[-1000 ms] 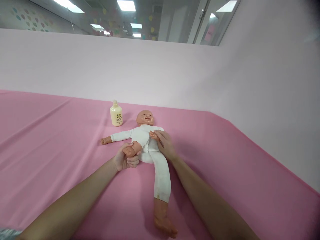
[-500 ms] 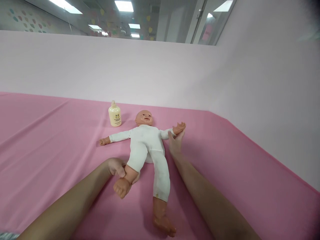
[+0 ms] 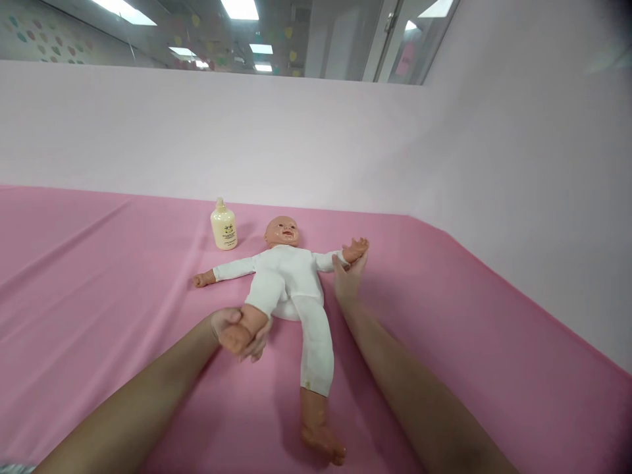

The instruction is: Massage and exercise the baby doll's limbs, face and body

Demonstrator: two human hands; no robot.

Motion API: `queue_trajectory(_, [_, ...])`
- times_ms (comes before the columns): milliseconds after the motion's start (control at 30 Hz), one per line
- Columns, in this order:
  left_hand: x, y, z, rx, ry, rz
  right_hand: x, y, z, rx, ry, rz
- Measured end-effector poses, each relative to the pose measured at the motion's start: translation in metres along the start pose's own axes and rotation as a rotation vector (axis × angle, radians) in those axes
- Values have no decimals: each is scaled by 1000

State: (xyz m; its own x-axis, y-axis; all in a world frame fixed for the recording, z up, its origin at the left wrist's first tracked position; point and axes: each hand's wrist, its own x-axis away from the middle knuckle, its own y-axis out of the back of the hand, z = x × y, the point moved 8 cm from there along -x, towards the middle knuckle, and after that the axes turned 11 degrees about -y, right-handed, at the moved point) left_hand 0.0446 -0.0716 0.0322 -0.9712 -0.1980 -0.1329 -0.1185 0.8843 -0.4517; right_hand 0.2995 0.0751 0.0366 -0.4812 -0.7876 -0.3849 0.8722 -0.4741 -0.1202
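Observation:
A baby doll (image 3: 293, 273) with a white cloth body lies on its back on the pink sheet (image 3: 123, 283), head toward the wall. My left hand (image 3: 230, 322) is wrapped round the doll's lower leg and ankle on the left side, holding that leg raised and bent. Fingers show beneath the foot. On the other side, my right hand (image 3: 349, 280) grips the doll's wrist, keeping that arm stretched outward. The doll's other arm lies out to the left, and its other leg points toward me.
A pale yellow pump bottle (image 3: 224, 227) stands left of the doll's head. Behind the sheet rises a white wall (image 3: 247, 138), which continues along the right side. Above it, a window (image 3: 276, 39) shows ceiling lights.
My left hand has lifted the doll's foot and pushed the leg up toward its body, bending it more. My right hand stays on the doll's wrist.

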Motion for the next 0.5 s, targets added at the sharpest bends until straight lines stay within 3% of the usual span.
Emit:
queue_trajectory(167, [-2, 27, -25, 146, -332, -214, 18, -23, 30, 31, 98, 165])
queue_trajectory(333, [2, 47, -23, 159, -286, -519, 31, -32, 30, 199, 118, 237])
queue_trajectory(500, [2, 56, -13, 114, -220, -652, 44, -46, 39, 325, 310, 378])
